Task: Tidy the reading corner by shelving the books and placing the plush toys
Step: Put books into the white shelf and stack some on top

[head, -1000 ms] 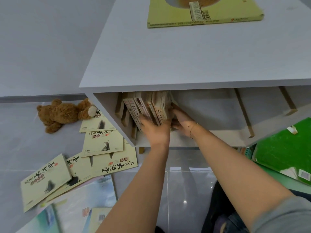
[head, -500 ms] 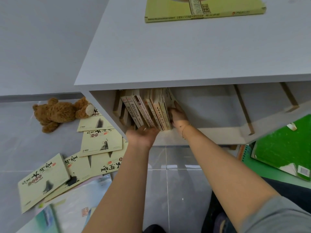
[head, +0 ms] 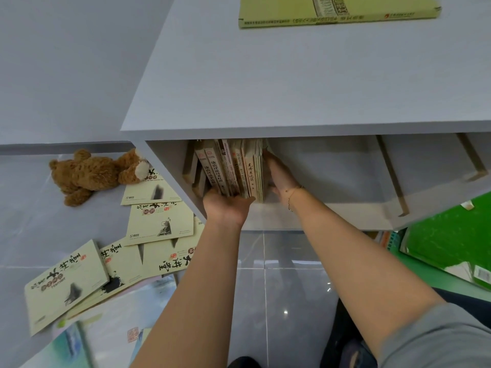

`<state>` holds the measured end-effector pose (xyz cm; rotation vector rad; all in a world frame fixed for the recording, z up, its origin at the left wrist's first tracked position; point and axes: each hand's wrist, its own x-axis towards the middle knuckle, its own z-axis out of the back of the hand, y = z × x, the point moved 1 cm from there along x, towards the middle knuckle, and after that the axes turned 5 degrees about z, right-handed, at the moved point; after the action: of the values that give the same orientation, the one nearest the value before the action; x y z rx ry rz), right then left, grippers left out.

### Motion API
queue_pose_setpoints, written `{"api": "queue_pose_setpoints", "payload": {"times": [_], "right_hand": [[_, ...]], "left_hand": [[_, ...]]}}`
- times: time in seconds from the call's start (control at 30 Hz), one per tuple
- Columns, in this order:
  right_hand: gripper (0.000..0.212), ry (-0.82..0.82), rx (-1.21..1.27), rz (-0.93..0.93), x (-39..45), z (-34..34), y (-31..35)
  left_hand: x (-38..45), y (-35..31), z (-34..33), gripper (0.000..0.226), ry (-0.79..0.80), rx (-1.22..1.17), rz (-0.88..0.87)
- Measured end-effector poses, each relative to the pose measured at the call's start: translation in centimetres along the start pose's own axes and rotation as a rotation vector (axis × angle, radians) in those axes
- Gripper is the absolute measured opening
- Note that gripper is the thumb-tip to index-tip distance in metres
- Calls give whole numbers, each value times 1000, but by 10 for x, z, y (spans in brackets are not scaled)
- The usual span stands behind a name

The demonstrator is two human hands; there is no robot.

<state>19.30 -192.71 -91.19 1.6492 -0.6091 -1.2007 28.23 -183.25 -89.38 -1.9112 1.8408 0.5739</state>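
Observation:
A row of cream-spined books (head: 231, 168) stands upright in the left end of the white shelf unit (head: 292, 88). My left hand (head: 227, 208) presses against the bottom edges of these books from the front. My right hand (head: 279, 176) lies flat against the right side of the row, fingers reaching into the compartment. A brown teddy bear (head: 90, 173) lies on the floor left of the shelf. Several cream paperbacks (head: 156, 221) are scattered on the floor below it.
A yellow-green book (head: 337, 11) lies flat on top of the shelf unit. Green books (head: 451, 240) sit on the floor at the right. More pale books (head: 74, 338) lie at the lower left. Grey floor tiles (head: 279, 288) show between my arms.
The leaning books now stand upright and tight together. My left hand moved down from the spines to the row's bottom edge; my right hand stayed against the row's right side.

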Motion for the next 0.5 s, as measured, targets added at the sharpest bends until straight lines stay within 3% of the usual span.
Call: {"api": "queue_pose_setpoints", "payload": {"times": [0.37,0.5], "right_hand": [[61,119,-106,-1,-10,-1,7],[47,-36,-103,82,-14,0,9]], "left_hand": [[-5,0,-4,63,7,-65,72],[-18,5,-10,52,-157,36,-7]]}}
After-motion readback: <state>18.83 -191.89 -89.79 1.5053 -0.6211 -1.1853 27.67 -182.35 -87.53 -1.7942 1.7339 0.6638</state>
